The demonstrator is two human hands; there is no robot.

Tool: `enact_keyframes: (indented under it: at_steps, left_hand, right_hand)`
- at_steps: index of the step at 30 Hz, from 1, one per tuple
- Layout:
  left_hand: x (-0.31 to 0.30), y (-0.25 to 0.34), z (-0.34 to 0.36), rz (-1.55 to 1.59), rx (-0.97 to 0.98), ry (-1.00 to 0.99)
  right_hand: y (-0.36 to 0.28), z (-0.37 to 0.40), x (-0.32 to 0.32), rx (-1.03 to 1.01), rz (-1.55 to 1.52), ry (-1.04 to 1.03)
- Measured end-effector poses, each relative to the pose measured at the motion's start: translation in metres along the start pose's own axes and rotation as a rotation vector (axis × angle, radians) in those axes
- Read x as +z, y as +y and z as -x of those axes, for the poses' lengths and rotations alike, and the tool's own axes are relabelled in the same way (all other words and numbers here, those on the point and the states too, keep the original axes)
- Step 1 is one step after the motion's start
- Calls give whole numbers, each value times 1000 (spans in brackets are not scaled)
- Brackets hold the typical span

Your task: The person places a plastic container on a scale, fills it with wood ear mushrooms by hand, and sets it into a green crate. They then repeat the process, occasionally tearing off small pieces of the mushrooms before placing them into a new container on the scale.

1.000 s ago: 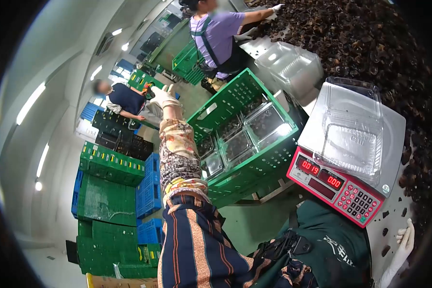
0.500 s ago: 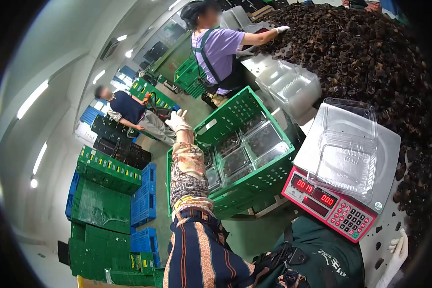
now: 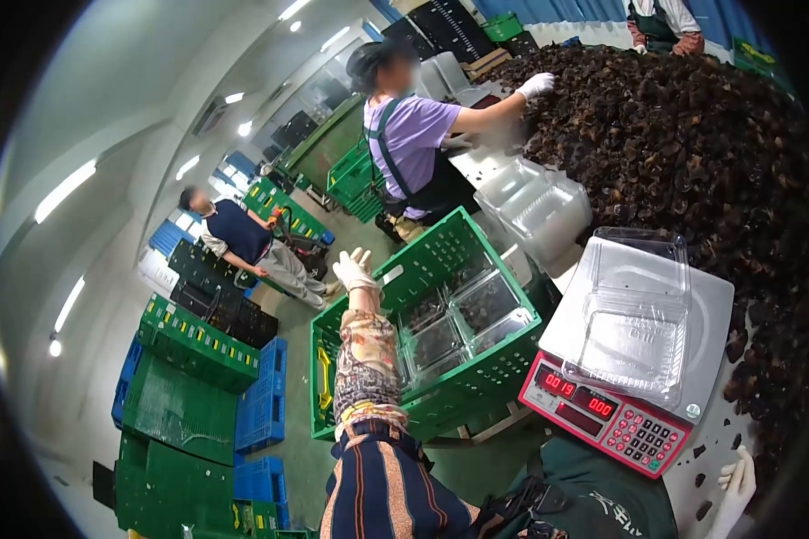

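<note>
My left hand (image 3: 355, 269), in a white glove, is raised over the near left part of a green crate (image 3: 427, 395), fingers apart and holding nothing. Clear lidded boxes (image 3: 433, 346) with dark contents lie inside that crate. At the lower right edge, my right hand (image 3: 737, 481), also gloved, rests near the table beside small dark pieces, its fingers partly curled. Left of it, a red scale (image 3: 602, 415) reads 0.019, and an open clear plastic box (image 3: 634, 337) sits on its steel plate.
A large heap of dark pieces (image 3: 674, 135) covers the table behind the scale. Stacked clear boxes (image 3: 535, 211) stand near a co-worker (image 3: 413, 135) reaching into the heap. Another person (image 3: 238, 234) stands farther back. Green crates (image 3: 180, 395) and blue pallets (image 3: 262, 395) are at the left.
The view has shifted, so the crate and scale appear slightly left and lower. My left hand stays raised and open. The co-worker's arm has bent, with the glove still at the heap.
</note>
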State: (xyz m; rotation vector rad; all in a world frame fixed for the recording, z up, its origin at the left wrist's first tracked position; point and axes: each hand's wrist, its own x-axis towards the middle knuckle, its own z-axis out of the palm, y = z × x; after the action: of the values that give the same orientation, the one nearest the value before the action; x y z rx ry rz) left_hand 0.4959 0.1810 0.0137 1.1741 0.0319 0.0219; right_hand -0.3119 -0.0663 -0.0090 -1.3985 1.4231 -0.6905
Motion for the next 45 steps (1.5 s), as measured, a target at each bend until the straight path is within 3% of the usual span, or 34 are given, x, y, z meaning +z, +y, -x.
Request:
enact_keyframes:
  at_steps: [1, 3, 4, 7, 10, 13, 18, 24, 29, 31, 32, 34, 39, 43, 45]
  left_hand:
    - [1, -5, 7, -10, 5, -6]
    - [14, -15, 41, 26, 67, 29]
    - [11, -20, 42, 74, -17, 17]
    - [21, -33, 91, -134, -6, 59]
    - [-6, -51, 86, 52, -163, -33]
    - [-29, -70, 86, -35, -192, -77]
    - [-17, -78, 135, -130, -149, -90]
    - [-34, -99, 125, 95, -331, -333]
    - [-17, -128, 146, -63, -11, -459]
    - [30, -72, 207, -62, -274, -308]
    - [31, -78, 207, -28, -279, -345]
    - [32, -84, 208, -11, -273, -456]
    - [72, -45, 279, -187, -82, -457]
    - [75, -41, 293, -184, -75, -493]
    - [83, -27, 318, -218, -48, -509]
  right_hand:
    - [-31, 12, 6, 39, 22, -2]
    - [-30, 11, 6, 51, 21, 4]
    - [-29, 10, 6, 57, 20, 6]
    - [-23, 8, 5, 73, 18, 9]
    - [-22, 6, 5, 71, -10, 15]
    - [-20, 3, 4, 53, -12, 0]
    - [-15, 0, 3, 37, -14, -13]
    - [-26, 2, 4, 69, -30, -13]
    - [-28, 2, 3, 56, -12, -19]
    - [-27, 1, 2, 46, 6, -19]
    - [-28, 2, 2, 48, 0, -16]
    - [-29, 3, 3, 50, -9, -16]
    - [-28, 5, 4, 48, 3, -17]
    - [-30, 7, 5, 107, -42, -1]
    - [102, -45, -17, -30, -152, -72]
